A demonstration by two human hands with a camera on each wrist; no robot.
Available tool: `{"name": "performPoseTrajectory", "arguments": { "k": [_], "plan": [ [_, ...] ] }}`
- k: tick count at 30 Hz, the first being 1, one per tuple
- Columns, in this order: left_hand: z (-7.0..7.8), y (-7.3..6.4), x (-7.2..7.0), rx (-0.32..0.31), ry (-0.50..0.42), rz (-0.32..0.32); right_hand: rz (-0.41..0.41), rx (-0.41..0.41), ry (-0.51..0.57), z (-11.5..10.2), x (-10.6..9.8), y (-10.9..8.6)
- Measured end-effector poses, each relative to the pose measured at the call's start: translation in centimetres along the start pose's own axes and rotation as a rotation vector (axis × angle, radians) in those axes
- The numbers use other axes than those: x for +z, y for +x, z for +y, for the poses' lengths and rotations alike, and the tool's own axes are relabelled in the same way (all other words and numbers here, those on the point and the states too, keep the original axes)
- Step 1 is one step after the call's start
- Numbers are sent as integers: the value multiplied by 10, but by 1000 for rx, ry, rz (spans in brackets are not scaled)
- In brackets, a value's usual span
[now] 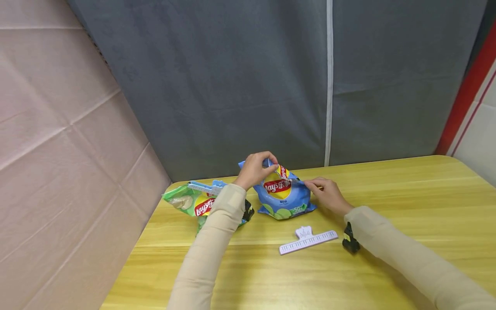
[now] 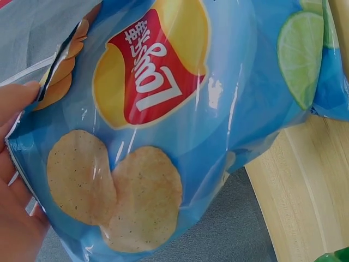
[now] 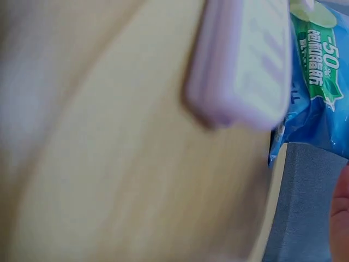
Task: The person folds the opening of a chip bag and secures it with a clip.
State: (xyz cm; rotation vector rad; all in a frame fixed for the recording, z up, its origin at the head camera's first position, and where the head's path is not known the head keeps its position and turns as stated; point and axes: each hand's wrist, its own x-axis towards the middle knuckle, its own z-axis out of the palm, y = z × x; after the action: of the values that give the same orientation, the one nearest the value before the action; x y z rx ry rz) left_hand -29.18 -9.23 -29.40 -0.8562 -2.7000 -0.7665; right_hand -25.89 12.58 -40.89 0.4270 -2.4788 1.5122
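Observation:
A blue Lay's chip bag stands toward the back of the table, its upper part creased and bent. My left hand pinches the bag's top edge, thumb in front; the left wrist view shows that thumb against the edge. At the upper right corner of the bag, the fingertips of my right hand pinch the film. In front of the bag lies a pale purple clip with a piano-key pattern, held by neither hand. Close up, the clip is blurred in the right wrist view.
To the left, a green Lay's bag has a blue clip across its top; my left forearm partly covers it. The wooden table extends to the right. A grey curtain hangs behind, and a pink cloth on the left.

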Motion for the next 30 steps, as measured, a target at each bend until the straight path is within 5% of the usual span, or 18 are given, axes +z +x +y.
{"name": "performPoseTrajectory", "arguments": {
  "k": [13,30],
  "plan": [
    [1,-1,1,6,-12,-18,-33,203,60,-3,2,6],
    [-1,-2,1,56,-43,-1,-84,42,-2,1,3,11]
  ]
}}
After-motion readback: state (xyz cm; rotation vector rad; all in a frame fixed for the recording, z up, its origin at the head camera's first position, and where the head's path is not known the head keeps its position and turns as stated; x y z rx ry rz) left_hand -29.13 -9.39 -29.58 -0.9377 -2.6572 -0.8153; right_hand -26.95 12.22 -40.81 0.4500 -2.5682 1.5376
